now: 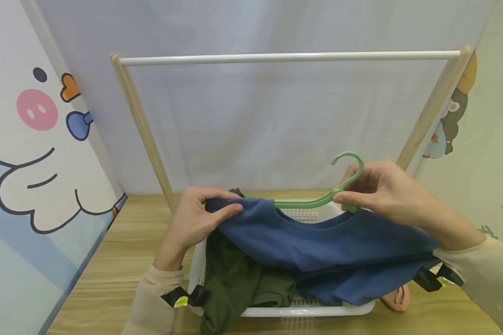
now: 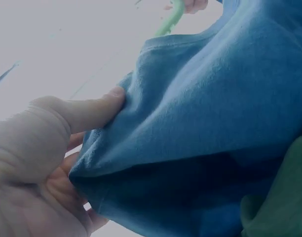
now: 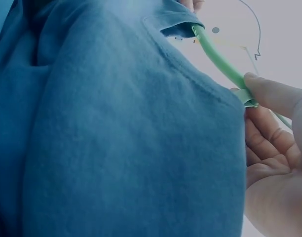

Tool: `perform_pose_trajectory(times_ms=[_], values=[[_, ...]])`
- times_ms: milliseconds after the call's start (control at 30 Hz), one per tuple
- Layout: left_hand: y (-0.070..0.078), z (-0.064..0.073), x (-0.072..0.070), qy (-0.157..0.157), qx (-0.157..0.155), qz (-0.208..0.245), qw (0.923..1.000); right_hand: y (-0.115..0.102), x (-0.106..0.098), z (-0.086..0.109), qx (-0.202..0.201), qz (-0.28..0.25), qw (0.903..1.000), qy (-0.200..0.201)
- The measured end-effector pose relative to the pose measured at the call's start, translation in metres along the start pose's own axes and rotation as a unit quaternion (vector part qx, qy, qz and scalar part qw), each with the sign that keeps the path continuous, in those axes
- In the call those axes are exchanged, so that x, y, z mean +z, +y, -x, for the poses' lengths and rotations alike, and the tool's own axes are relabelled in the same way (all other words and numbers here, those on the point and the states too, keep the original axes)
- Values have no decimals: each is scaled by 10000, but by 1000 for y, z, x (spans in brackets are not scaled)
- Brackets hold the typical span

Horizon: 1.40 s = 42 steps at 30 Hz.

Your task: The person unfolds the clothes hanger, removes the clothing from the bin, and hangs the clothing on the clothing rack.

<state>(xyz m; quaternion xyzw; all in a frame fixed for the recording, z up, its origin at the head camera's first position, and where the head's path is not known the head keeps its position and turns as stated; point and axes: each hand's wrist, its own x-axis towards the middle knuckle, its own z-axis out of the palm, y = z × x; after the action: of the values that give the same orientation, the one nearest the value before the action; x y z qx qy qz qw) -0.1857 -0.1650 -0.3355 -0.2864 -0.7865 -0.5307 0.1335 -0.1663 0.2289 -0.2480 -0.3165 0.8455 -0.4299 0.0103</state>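
Note:
A blue shirt [image 1: 318,246] hangs spread between both hands over a white basket [image 1: 310,311]. My left hand [image 1: 199,218] pinches its shoulder between thumb and fingers; the left wrist view shows the thumb lying on the blue cloth [image 2: 200,98]. One arm of a green hanger [image 1: 306,204] runs into the neckline on that side. My right hand [image 1: 381,188] pinches the hanger just below its hook, which points up. In the right wrist view, the thumb presses the green hanger [image 3: 222,64] beside the collar. The hanger's left end is hidden inside the shirt.
Dark green clothing [image 1: 243,279] lies in the basket and spills over its front left. Behind stands a rack with a white rail [image 1: 289,57] and wooden posts [image 1: 144,125]. A pinkish looped item [image 1: 397,298] lies on the wooden table [image 1: 121,260], right of the basket.

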Motion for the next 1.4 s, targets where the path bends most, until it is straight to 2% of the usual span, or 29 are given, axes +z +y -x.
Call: perform_pose_trajectory(times_ms=[200, 333, 467, 600, 667, 833, 933, 1067, 1200, 1400], values=[[4, 1, 4, -12, -20, -255, 9997, -1, 6, -2, 82, 38, 10000, 2], [-1, 1, 4, 108, 95, 229, 9996, 0, 10, -5, 77, -42, 9999, -82], [-4, 3, 2, 303, 329, 749, 9962, 2, 13, -6, 116, -207, 9994, -255], [-2, 3, 1, 514, 465, 918, 9934, 2, 16, -7, 118, -202, 9993, -278], [-1, 2, 2, 500, 543, 945, 9928, 1, 17, -7, 106, -163, 9994, -271], [3, 0, 12, 118, 712, 622, 9955, 2, 18, -8, 89, -173, 9997, -176], [6, 0, 19, -42, 657, 279, 9974, 2, 19, -8, 36, -177, 9998, -102], [9, 0, 25, -45, 611, 113, 9981, 3, 21, -8, -58, -225, 9997, -96], [11, -1, 29, 17, 745, 135, 9971, 5, 27, -9, -128, -290, 9994, -170], [13, -1, 39, -151, 844, -82, 9963, 8, 38, -12, -12, -400, 9990, -221]])
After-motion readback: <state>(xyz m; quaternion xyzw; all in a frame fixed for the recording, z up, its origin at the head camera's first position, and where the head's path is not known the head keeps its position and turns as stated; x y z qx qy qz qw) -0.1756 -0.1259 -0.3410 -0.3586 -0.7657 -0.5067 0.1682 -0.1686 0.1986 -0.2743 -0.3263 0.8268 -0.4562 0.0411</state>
